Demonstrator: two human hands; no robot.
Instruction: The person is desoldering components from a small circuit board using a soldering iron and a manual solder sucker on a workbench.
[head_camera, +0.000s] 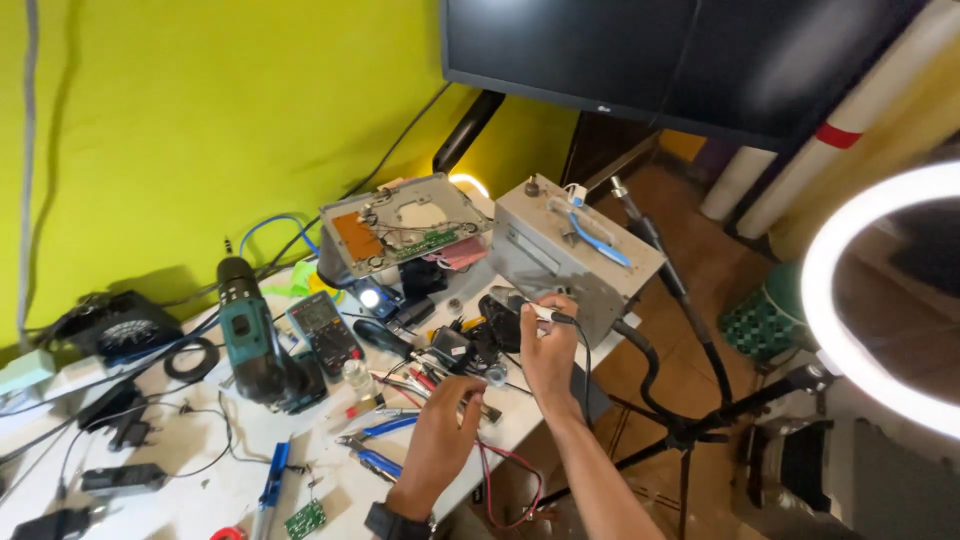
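Fingers of the right hand (549, 352) pinch a slim black-and-white test probe with black cable (548, 314), held against the grey metal box (570, 252) at the white worktop's (210, 480) right edge. Left hand (440, 438) curls loosely over scattered tools near the front edge; its grip is unclear.

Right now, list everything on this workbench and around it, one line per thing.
cordless drill: 1, teal and black, lying on the white table
multimeter: 1, dark, right of the drill
pliers: 1, blue handles, table's front edge
small circuit board: 1, green, near front edge
metal chassis: 1, grey, raised at the back
metal box: 1, grey, table's right end
monitor: 1, black, top
ring light: 1, white, lit, right
left hand: over red and black wires
right hand: pinching a thin probe by the metal box
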